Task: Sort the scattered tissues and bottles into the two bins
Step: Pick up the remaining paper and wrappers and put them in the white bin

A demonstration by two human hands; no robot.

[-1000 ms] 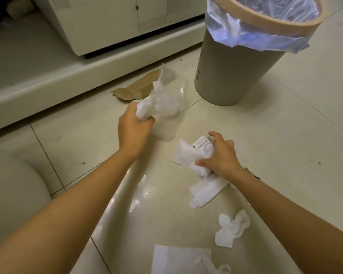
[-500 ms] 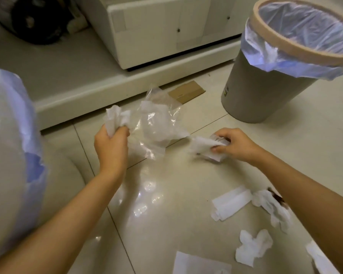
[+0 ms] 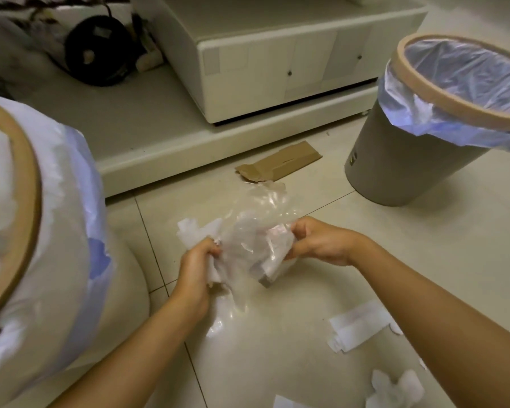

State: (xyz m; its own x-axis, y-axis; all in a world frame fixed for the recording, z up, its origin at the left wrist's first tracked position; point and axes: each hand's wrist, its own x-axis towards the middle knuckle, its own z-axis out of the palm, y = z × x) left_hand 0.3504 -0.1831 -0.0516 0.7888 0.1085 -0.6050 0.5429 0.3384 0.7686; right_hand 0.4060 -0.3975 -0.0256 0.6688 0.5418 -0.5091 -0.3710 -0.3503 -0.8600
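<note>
Dead centre of the frame, both hands were bunched up close together over the pale glossy floor tiles (image 3: 277,334). The left hand (image 3: 196,267) had its fingers clenched around a crumpled white tissue (image 3: 193,232), which poked out above the knuckles. The right hand (image 3: 317,244) was curled onto a wad of folded white paper tissue (image 3: 270,262) — and a crinkly clear plastic bag (image 3: 258,214) sat between the two hands, draped over that wad, so exactly which bits each finger pinched couldn't be made out.

Far left of the frame, very close to the camera, was a beige round bin with a tan rim and a whitish liner (image 3: 30,201), with white stuff already inside. Upper right stood a second beige bin with a bluish plastic liner (image 3: 401,166), well apart from the hands.

Loose tissues were on the floor at lower right — a folded white tissue strip (image 3: 357,325) and a scrunched white tissue ball (image 3: 395,390) near the bottom edge. A flattened brown cardboard piece (image 3: 280,164) lay above the hands, beside a cream cabinet (image 3: 277,69).
</note>
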